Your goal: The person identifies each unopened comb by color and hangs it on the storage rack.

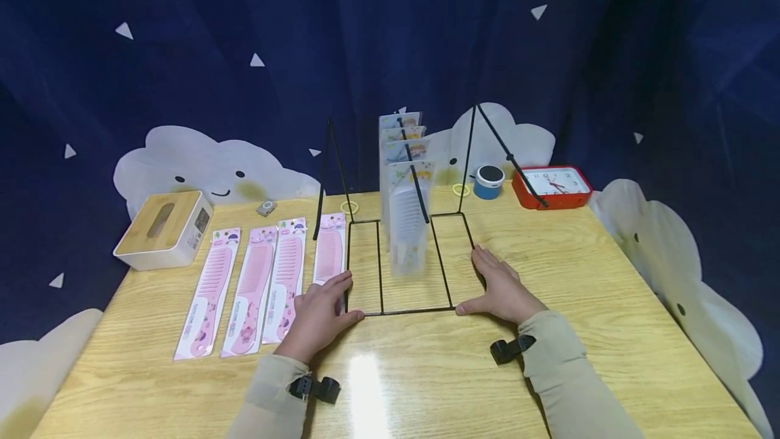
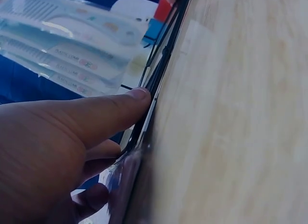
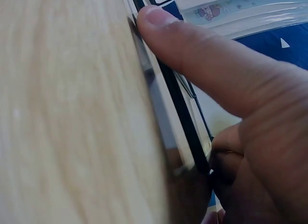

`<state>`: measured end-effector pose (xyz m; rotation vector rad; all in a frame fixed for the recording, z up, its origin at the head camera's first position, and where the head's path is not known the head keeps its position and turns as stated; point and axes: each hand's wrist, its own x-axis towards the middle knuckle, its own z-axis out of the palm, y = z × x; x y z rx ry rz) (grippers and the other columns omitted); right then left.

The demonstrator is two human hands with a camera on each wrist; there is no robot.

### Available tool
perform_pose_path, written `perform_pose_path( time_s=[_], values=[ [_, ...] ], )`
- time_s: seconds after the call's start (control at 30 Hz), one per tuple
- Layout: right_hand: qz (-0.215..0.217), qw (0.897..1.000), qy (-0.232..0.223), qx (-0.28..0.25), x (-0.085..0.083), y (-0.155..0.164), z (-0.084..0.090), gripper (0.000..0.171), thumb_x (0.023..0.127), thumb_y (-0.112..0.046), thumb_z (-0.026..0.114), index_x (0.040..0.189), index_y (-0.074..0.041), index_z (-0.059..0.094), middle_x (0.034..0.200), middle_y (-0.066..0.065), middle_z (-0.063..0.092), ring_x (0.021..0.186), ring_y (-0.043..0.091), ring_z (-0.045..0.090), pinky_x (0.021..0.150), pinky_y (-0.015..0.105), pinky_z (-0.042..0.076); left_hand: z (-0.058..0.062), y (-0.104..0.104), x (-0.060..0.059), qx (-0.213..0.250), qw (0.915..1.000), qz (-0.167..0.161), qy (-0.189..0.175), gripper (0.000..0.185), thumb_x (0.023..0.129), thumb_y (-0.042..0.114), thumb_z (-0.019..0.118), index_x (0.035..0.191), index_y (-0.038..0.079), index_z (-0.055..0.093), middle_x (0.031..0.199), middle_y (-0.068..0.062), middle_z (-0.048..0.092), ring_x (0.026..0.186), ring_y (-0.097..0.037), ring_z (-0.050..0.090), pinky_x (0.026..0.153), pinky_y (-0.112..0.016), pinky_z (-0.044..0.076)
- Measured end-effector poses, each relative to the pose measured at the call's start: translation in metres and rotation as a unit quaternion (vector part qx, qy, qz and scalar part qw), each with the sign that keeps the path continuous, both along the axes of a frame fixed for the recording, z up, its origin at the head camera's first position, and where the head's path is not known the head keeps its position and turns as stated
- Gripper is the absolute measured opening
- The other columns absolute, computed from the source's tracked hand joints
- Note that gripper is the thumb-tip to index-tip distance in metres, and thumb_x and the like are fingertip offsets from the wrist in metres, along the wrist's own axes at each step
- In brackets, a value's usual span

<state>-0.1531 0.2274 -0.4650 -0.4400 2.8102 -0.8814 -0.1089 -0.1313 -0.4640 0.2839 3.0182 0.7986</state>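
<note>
While both hands lie flat on the desk (image 1: 426,385), the wire rack (image 1: 402,266) stands between them near the front edge: left hand (image 1: 319,314) against its left front corner, right hand (image 1: 500,290) against its right, fingers straight along the side wires, equally near.

Left hand (image 2: 62,151) at eight o'clock, thumb (image 2: 113,113) pressed along the black wire rack (image 2: 163,65), packaged combs (image 2: 62,46) at ten o'clock, wooden table (image 2: 236,118) filling three o'clock, blue and red objects at twelve o'clock.
</note>
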Motion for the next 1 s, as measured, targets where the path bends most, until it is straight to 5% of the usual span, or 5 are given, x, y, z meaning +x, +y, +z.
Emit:
perform_pose_path(
  time_s=[0.27, 0.43, 0.7, 0.83, 1.0],
  values=[
    [-0.005, 1.000, 0.006, 0.005, 0.001, -0.001, -0.005, 0.131, 0.065, -0.057, 0.089, 0.156, 0.008, 0.021, 0.164, 0.024, 0.016, 0.151, 0.041, 0.013, 0.117, 0.060, 0.008, 0.005, -0.007, -0.006, 0.037, 0.9992, -0.001, 0.012, 0.058, 0.086, 0.034, 0.080, 0.136, 0.011, 0.063, 0.141, -0.005, 0.059, 0.105, -0.030, 0.056, 0.089, -0.053, 0.038],
    [-0.014, 1.000, 0.005, -0.007, 0.004, 0.004, -0.006, 0.131, 0.065, -0.061, 0.087, 0.157, 0.004, 0.020, 0.164, 0.022, 0.018, 0.151, 0.041, 0.014, 0.119, 0.057, 0.010, 0.017, -0.017, -0.024, 0.080, 0.9967, -0.004, 0.013, 0.050, 0.091, 0.028, 0.075, 0.134, 0.005, 0.063, 0.133, -0.014, 0.063, 0.114, -0.037, 0.059, 0.099, -0.055, 0.043],
    [-0.007, 1.000, 0.002, -0.028, 0.008, 0.012, -0.006, 0.121, 0.070, -0.056, 0.086, 0.158, 0.000, 0.024, 0.165, 0.018, 0.020, 0.151, 0.040, 0.012, 0.116, 0.062, 0.016, 0.034, -0.043, -0.080, 0.097, 0.9931, 0.046, -0.048, 0.048, 0.098, 0.030, 0.063, 0.137, 0.003, 0.057, 0.128, -0.020, 0.063, 0.091, -0.031, 0.063, 0.077, -0.045, 0.052],
    [-0.001, 0.999, 0.010, -0.032, 0.009, 0.012, -0.004, 0.119, 0.071, -0.054, 0.086, 0.157, 0.002, 0.025, 0.164, 0.020, 0.021, 0.151, 0.041, 0.013, 0.116, 0.061, 0.015, 0.034, -0.052, -0.107, 0.066, 0.9946, 0.053, -0.061, 0.051, 0.099, 0.030, 0.062, 0.139, 0.000, 0.053, 0.132, -0.024, 0.060, 0.108, -0.038, 0.062, 0.092, -0.052, 0.048],
    [0.006, 0.999, 0.025, -0.031, 0.008, 0.011, -0.004, 0.118, 0.070, -0.052, 0.088, 0.154, 0.006, 0.029, 0.162, 0.023, 0.024, 0.150, 0.042, 0.017, 0.118, 0.059, 0.014, 0.028, -0.056, -0.134, 0.049, 0.9979, 0.016, -0.039, 0.055, 0.100, 0.028, 0.061, 0.142, -0.005, 0.048, 0.136, -0.028, 0.056, 0.121, -0.044, 0.056, 0.102, -0.056, 0.042]
  ],
)
